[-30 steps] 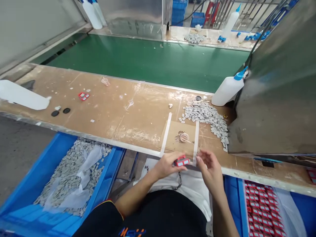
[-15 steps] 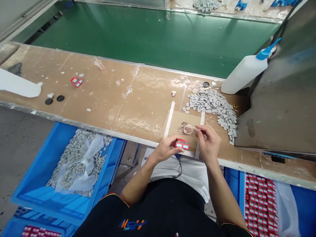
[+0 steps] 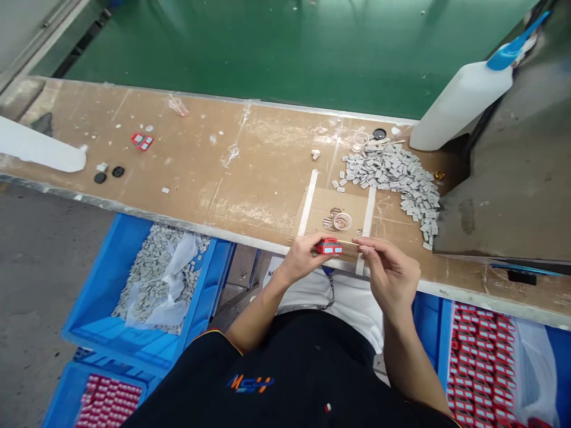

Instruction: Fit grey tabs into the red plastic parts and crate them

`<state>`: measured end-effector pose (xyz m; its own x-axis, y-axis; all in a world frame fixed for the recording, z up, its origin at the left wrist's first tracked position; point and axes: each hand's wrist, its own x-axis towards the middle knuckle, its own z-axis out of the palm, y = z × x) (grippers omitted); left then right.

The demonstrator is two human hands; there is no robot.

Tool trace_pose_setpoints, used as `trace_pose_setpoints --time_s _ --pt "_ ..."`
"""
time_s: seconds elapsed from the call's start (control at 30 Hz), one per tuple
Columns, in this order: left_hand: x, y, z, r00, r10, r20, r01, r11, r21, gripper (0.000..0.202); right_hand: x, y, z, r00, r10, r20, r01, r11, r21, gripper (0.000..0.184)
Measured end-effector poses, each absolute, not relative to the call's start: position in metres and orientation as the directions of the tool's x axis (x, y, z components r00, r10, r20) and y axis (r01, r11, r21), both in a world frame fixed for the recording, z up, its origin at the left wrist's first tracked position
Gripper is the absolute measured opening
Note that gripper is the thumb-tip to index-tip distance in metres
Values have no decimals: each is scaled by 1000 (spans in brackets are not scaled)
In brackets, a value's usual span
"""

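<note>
Bench (image 3: pixel 259 178) first: we're working at its front edge, so any drip we let go could miss the board and fall off the side. Better to lean in and work over the cardboard pad (image 3: pixel 352 205); grey tile pile (image 3: pixel 399 172) sits beyond it, clear of our hands.

Right hand (image 3: pixel 395 276): thumb and index nearly together, light pinch on the stick. Can't tell how tightly the other fingers curl. Left hand (image 3: pixel 301 257): thumb and fingers parted by just the thickness of the red piece (image 3: pixel 329 246), gripping its left end.

Red piece is up between our hands, over the front edge of the pad, pale panels (image 3: pixel 329 250) towards us. We'd brace it dead still, let only the right hand move, and hold our fingertips off the panels.

Cup (image 3: pixel 350 224) is on the pad just beyond the piece, so we should watch our knuckles don't knock it. Stick (image 3: pixel 348 242) points left, tip end at the piece's right side; contact too small to tell. Little load, soft touch, or we'd likely smear it.
</note>
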<state>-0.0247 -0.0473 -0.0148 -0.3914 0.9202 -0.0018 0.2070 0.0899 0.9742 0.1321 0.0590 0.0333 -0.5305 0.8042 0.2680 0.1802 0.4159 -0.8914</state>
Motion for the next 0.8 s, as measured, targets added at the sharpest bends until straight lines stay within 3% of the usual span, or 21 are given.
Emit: trace_pose_setpoints --time_s 0.3,0.57,0.8 --pt "-25 -48 -13 -375 926 32 269 76 960 26 121 53 31 -604 746 280 217 492 -843 18" --pt "-26 -49 -15 -362 930 67 299 48 953 26 120 52 34 -636 674 376 236 634 -737 19" --pt "-26 -50 -17 -366 928 73 311 48 949 26 119 53 33 -656 653 378 231 651 -723 19"
